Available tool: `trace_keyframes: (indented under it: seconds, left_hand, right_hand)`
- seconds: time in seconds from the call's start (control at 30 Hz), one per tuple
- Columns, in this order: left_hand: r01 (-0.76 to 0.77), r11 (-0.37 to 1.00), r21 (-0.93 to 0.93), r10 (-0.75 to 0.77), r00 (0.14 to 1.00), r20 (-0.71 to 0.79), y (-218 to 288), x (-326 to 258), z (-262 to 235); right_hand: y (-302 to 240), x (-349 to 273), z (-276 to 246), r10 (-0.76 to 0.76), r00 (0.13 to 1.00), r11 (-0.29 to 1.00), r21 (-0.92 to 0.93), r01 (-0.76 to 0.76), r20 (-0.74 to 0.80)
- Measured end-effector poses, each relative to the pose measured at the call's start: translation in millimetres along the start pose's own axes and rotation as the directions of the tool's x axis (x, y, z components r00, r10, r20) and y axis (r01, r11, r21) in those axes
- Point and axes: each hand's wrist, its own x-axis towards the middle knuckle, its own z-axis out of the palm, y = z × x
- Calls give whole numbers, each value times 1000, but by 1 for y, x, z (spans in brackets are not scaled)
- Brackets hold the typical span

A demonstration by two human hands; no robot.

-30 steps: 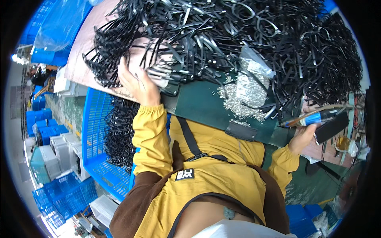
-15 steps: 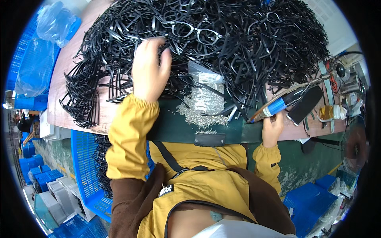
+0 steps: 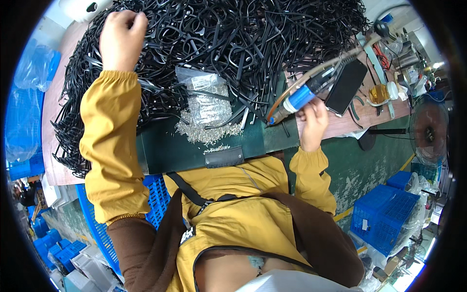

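My left hand (image 3: pixel 122 41) reaches to the far left of a big heap of black glasses frames and temple arms (image 3: pixel 194 39). Its fingers are curled in, and whatever they grip is hidden. On the right, my right hand (image 3: pixel 314 124) has its fingers closed against the lower side of a blue and black powered screwdriver (image 3: pixel 301 97), whose tip points down-left at the table edge. Between the hands, a clear plastic bag (image 3: pixel 209 104) lies on a spread of tiny silvery screws (image 3: pixel 204 134). A few loose black temple arms (image 3: pixel 236 117) rest beside it.
A dark green mat (image 3: pixel 163 153) covers the near table edge, with a small black block (image 3: pixel 224 157) on it. To the right lie a black phone-like slab (image 3: pixel 346 86), pliers (image 3: pixel 353 111) and an amber jar (image 3: pixel 378 94). A blue crate (image 3: pixel 154 199) stands below the table.
The whole view has shifted. My left hand has moved farther out over the heap and to the left, its fingers now curled. My right hand still has the screwdriver.
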Motion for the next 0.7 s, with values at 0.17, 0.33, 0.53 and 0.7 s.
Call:
trace_keyframes:
  seconds: [0.17, 0.33, 0.53, 0.7]
  left_hand:
    - [34, 728, -685, -276, 929, -248, 30, -62, -52]
    - [589, -206, -782, -587, 565, 580, 63, -169, -95]
    - [783, -622, -16, -9, 13, 1000, 123, -257, -83]
    - [763, -597, 249, 136, -210, 968, 133, -283, -79]
  right_hand:
    - [-3, 28, -9, 0, 987, 771, -629, 104, 162]
    - [-37, -23, -10, 277, 959, 879, 417, -229, -57]
    - [-53, -102, 62, -56, 821, 998, 17, 56, 568]
    - [-57, -94, 86, 59, 665, 989, -133, 62, 744]
